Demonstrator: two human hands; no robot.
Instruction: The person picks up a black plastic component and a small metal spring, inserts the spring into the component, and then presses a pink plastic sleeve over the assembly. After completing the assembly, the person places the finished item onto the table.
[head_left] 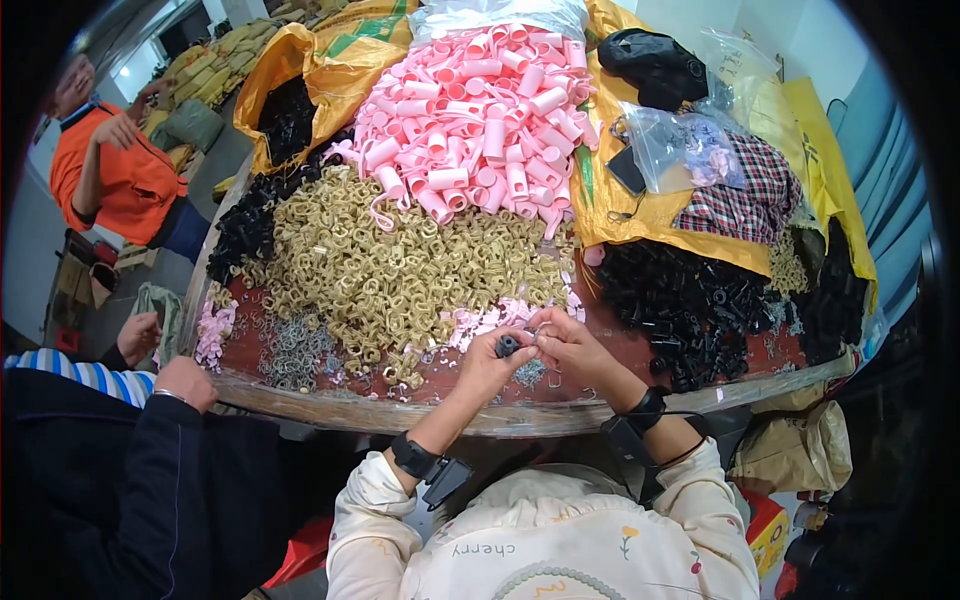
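My left hand [484, 366] is closed round a small black cylindrical plastic part [507, 346], whose round end shows. Close against it, the fingers of my right hand [572, 345] pinch something too small to make out. Both hands meet over the near edge of a reddish table [625, 350]. Just beyond them lie small pale pink pieces [480, 325], and below the fingers is a little heap of thin grey metal bits [530, 373]. A large pile of khaki ring-shaped parts [400, 265] spreads to the far left of my hands.
Pink plastic tubes [470, 120] are heaped at the back. Black parts [680, 315] lie right, beneath a yellow sack [640, 225] bearing a phone [627, 170] and checked cloth [745, 185]. Grey wire pieces [297, 352] lie left, near another person's hands [185, 383]. Someone in orange [115, 175] stands beyond.
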